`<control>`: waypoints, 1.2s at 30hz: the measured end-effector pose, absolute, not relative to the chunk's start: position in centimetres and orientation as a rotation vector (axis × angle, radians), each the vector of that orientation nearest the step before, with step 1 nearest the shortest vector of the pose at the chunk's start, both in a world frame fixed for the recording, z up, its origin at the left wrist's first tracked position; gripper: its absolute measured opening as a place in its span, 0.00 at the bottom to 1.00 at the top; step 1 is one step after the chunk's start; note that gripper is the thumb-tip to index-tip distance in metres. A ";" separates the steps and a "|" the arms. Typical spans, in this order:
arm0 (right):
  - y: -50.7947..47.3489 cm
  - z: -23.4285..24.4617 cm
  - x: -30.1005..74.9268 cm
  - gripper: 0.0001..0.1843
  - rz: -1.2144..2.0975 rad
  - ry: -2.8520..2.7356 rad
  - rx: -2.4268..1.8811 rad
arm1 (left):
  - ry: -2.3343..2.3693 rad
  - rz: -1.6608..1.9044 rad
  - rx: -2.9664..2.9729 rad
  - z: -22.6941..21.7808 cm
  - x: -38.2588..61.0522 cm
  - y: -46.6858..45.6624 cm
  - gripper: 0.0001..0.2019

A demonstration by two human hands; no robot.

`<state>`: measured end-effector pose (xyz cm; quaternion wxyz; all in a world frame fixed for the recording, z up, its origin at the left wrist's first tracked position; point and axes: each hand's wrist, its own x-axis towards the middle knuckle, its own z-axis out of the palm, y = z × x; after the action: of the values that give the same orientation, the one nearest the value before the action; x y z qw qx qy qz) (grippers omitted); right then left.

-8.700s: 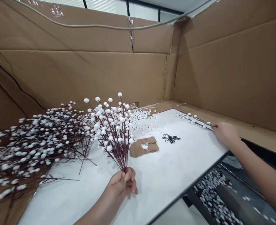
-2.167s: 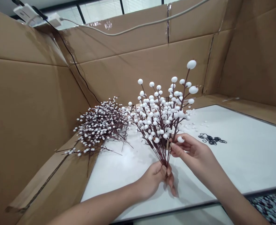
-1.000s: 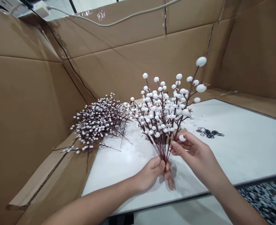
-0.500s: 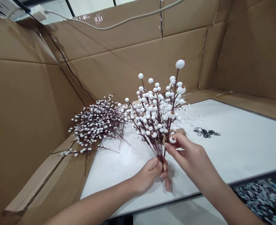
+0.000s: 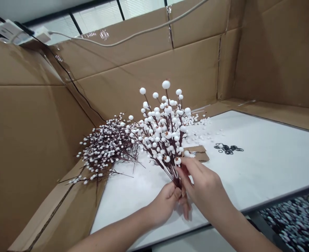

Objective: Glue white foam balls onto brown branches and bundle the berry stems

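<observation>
Left hand (image 5: 163,204) gripping berry spray (image 5: 159,133), right hand (image 5: 201,185) pinching it; bin (image 5: 264,224) holds berries (image 5: 290,217).

Held berry spray (image 5: 157,133) seemingly blocks leftward.

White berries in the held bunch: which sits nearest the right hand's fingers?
The lowest berry, above the right hand's fingers; all others sit higher up the stems.

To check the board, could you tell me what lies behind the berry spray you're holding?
Loose white berries and a cardboard scrap; the spray hides the scrap's left end.
</observation>
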<state>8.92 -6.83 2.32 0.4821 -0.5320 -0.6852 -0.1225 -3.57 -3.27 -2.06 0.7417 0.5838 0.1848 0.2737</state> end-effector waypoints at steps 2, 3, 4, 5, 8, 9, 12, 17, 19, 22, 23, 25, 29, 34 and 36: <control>-6.5 1.9 8.9 0.07 -0.285 -1.675 -1.272 | 0.397 0.602 1.263 -2.3 -3.5 -3.1 0.18; -6.4 1.7 8.9 0.07 -0.239 -1.667 -1.256 | 0.391 0.604 1.253 -2.4 -3.5 -3.0 0.18; -6.4 1.6 9.0 0.07 -0.164 -1.645 -1.242 | 0.384 0.604 1.243 -2.5 -3.4 -2.8 0.19; -6.5 1.4 9.1 0.07 -0.062 -1.611 -1.232 | 0.377 0.603 1.234 -2.5 -3.4 -2.7 0.19; -6.8 0.9 9.7 0.06 0.270 -1.419 -1.232 | 0.362 0.583 1.209 -2.5 -3.4 -2.4 0.21; -6.9 0.6 10.0 0.07 0.363 -1.356 -1.250 | 0.360 0.575 1.200 -2.4 -3.4 -2.3 0.21; -6.9 -0.6 10.8 0.10 0.662 -1.249 -1.304 | 0.358 0.565 1.172 -2.1 -3.4 -2.3 0.20; -6.0 -0.5 10.3 0.25 1.342 -1.176 -1.001 | 0.357 0.546 1.168 -2.1 -3.5 -2.3 0.21; -5.8 0.6 9.8 0.25 1.586 -1.034 -0.902 | 0.360 0.554 1.167 -2.3 -3.5 -2.3 0.21; -5.5 2.4 9.5 0.16 1.857 -0.864 -0.803 | 0.351 0.549 1.156 -2.5 -3.2 -2.8 0.20; -5.4 2.8 9.6 0.12 1.916 -0.847 -0.786 | 0.344 0.540 1.140 -2.4 -3.0 -3.0 0.19; -5.0 3.4 9.6 0.07 2.000 -0.797 -0.823 | 0.317 0.539 1.084 -2.0 -2.8 -3.5 0.17; -4.1 3.5 9.0 0.07 2.009 -0.660 -1.020 | 0.311 0.601 0.914 -1.0 -2.6 -4.4 0.13; -3.8 3.5 8.0 0.13 1.985 -0.741 -1.046 | 0.358 0.675 0.783 -0.3 -2.8 -5.0 0.11; -3.9 3.7 7.9 0.13 1.981 -0.782 -1.036 | 0.357 0.674 0.765 -0.2 -3.0 -5.3 0.11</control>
<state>7.88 -3.92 3.66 0.3771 -0.4052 -0.3057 0.7747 -2.99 -5.33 -0.23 0.8578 0.3640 0.1697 0.3208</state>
